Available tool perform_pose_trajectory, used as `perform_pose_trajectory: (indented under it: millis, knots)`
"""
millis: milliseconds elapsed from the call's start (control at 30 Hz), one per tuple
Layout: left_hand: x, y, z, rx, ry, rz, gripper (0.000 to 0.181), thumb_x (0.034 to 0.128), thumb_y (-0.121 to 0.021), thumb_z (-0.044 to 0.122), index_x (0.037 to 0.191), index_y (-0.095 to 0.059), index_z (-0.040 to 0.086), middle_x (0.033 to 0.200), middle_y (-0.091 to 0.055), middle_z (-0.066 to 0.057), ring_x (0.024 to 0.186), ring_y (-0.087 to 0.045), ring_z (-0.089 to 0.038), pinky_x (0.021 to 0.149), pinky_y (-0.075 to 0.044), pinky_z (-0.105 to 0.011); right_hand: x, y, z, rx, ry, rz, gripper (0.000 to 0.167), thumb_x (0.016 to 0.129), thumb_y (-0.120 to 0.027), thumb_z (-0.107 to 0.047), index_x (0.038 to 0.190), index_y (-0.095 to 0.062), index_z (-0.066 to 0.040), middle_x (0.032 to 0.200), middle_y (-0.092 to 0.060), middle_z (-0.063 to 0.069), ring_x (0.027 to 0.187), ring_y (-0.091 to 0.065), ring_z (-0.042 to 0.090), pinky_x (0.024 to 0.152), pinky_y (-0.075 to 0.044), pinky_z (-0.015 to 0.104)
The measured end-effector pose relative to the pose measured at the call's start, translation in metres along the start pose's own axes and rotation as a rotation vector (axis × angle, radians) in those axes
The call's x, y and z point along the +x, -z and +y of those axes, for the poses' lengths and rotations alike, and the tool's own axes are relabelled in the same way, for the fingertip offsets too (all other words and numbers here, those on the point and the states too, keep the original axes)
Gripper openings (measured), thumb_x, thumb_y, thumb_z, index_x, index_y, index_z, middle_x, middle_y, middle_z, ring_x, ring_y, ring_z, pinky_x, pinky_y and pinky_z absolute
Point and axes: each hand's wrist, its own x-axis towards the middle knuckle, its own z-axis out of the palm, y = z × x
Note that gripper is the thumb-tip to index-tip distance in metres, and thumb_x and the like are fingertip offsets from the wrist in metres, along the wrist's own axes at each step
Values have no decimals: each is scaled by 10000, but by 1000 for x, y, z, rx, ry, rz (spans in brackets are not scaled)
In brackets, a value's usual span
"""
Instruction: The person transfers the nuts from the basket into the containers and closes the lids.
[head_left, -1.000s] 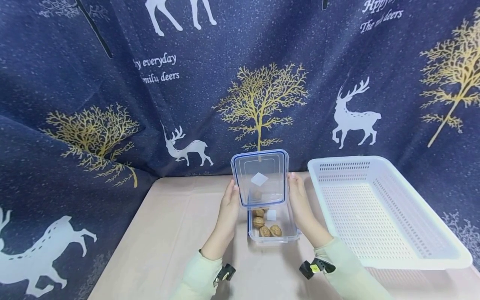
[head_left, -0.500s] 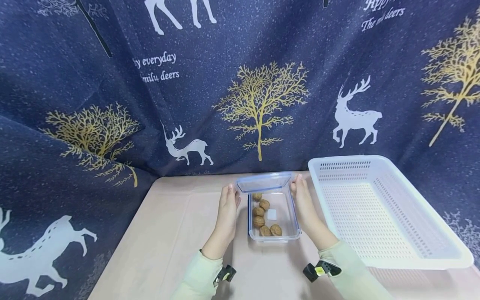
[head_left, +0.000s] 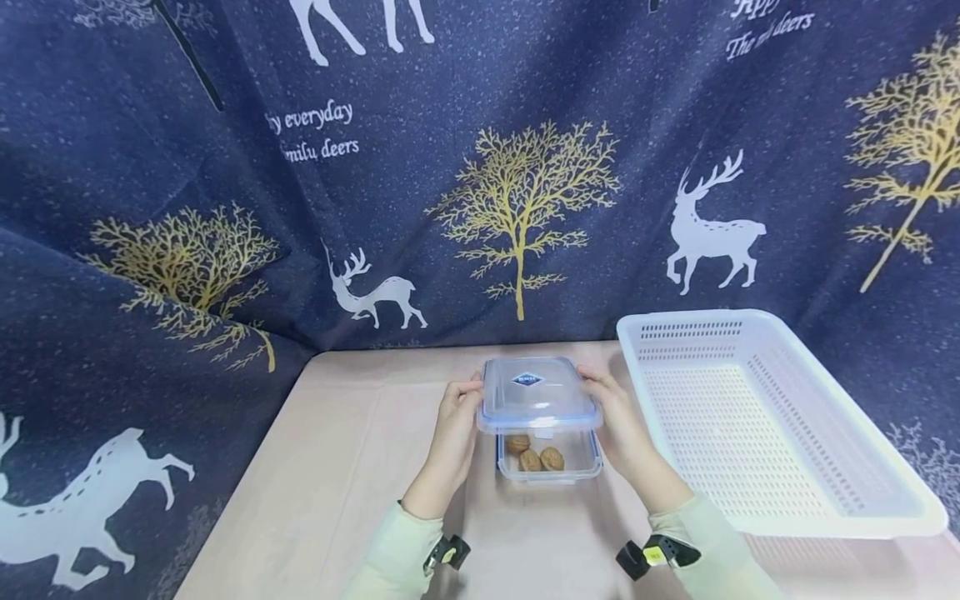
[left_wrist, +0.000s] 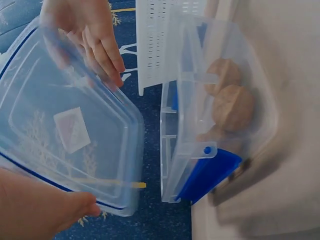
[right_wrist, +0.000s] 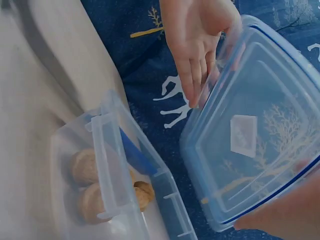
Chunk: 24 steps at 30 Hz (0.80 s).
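Note:
A clear lid (head_left: 536, 396) with a blue seal is held over the far part of a clear plastic food container (head_left: 585, 454). My left hand (head_left: 453, 421) grips the lid's left edge. On the opposite edge, my right hand (head_left: 618, 417) grips it too. Several walnuts (head_left: 552, 459) lie in the container, some of them hidden under the lid in the head view. In the left wrist view the lid (left_wrist: 70, 125) is apart from the container's rim. A blue locking flap (left_wrist: 210, 175) hangs from the container's side.
A large white perforated plastic basket (head_left: 757, 433) stands to the right of the container. The table (head_left: 360, 450) has a pale cloth. A dark blue curtain (head_left: 420, 192) printed with deer and trees hangs behind its far edge.
The lid, first raised with its underside facing me, has tipped over to lie nearly flat and come nearer above the container. Both hands have moved with it.

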Motion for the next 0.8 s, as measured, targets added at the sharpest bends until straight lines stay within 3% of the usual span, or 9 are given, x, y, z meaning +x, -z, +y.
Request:
perform_pose_trajectory:
  millis: [133, 267, 467, 633, 800]
  knots:
    - [0, 0, -6, 61, 30, -31, 481, 910, -427, 27, 1370, -328, -69, 1554, -205, -235, 1444, -183, -358, 1195, -175, -433, -2, 4, 7, -87, -11, -22, 581, 966, -393, -50, 1502, -178, 18, 1591, -37, 215, 1468, -23, 342, 1205, -78, 481]
    - [-2, -3, -14, 99, 68, -67, 597, 941, -397, 49, 1487, -179, -54, 1544, -206, -265, 1430, -189, -396, 1186, -169, -485, 0, 4, 19, -215, 87, -6, 557, 999, -382, -66, 1501, -165, 37, 1585, -89, 218, 1464, -72, 341, 1201, -106, 461]
    - [-2, -5, -22, 216, 98, -53, 633, 962, -393, 91, 1498, -103, -79, 1559, -119, -279, 1441, -74, -423, 1182, -61, -536, 4, 5, 39, -401, 206, 32, 530, 1023, -397, -102, 1483, -201, 74, 1555, -165, 261, 1439, -152, 384, 1189, -148, 465]
    - [3, -5, -30, 273, 95, -44, 674, 940, -445, 87, 1512, -115, -43, 1574, -106, -249, 1447, -66, -409, 1185, -49, -537, 5, 5, 48, -585, 236, 59, 526, 1029, -389, -128, 1480, -216, 81, 1534, -201, 287, 1423, -183, 412, 1188, -148, 495]
    - [9, -5, -41, 313, 107, -84, 699, 925, -433, 45, 1524, -76, -17, 1582, -73, -235, 1450, -35, -402, 1181, -21, -550, 10, 9, 52, -702, 234, 92, 519, 1030, -377, -136, 1475, -227, 85, 1508, -244, 309, 1401, -223, 439, 1177, -177, 519]
